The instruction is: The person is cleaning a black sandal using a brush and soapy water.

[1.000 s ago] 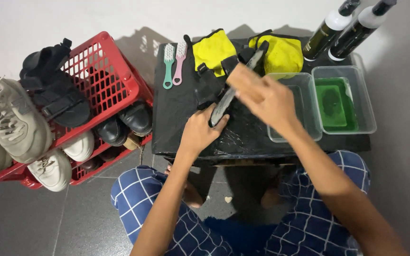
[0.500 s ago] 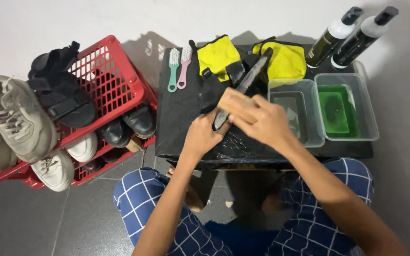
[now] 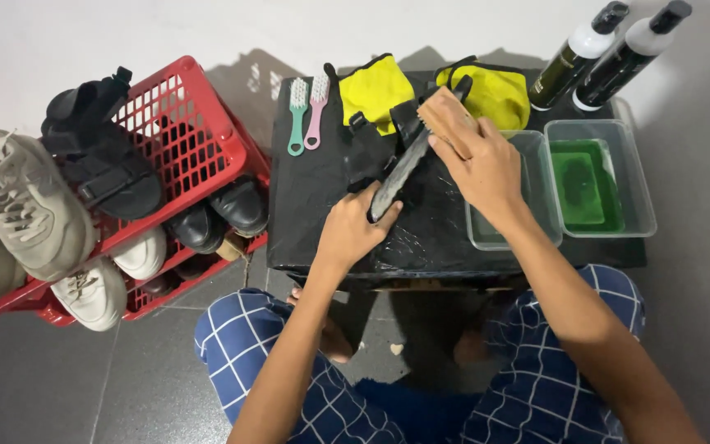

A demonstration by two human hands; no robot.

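A black strapped sandal (image 3: 388,160) lies on its side on the black-covered table (image 3: 314,205), its grey sole edge facing up. My left hand (image 3: 355,230) grips the near end of the sandal and steadies it. My right hand (image 3: 478,160) is closed on a wooden-backed brush (image 3: 445,115), pressed against the far end of the sandal. The brush's bristles are hidden under my hand.
A green brush (image 3: 296,115) and a pink brush (image 3: 317,111) lie at the table's back left, yellow gloves (image 3: 375,86) behind the sandal. Two clear tubs (image 3: 593,177) stand right, one holding green liquid, with two bottles (image 3: 573,57) behind. A red crate (image 3: 199,131) of shoes sits left.
My right hand with the brush has slid away from me along the sandal toward its far end. My left hand keeps its hold on the near end.
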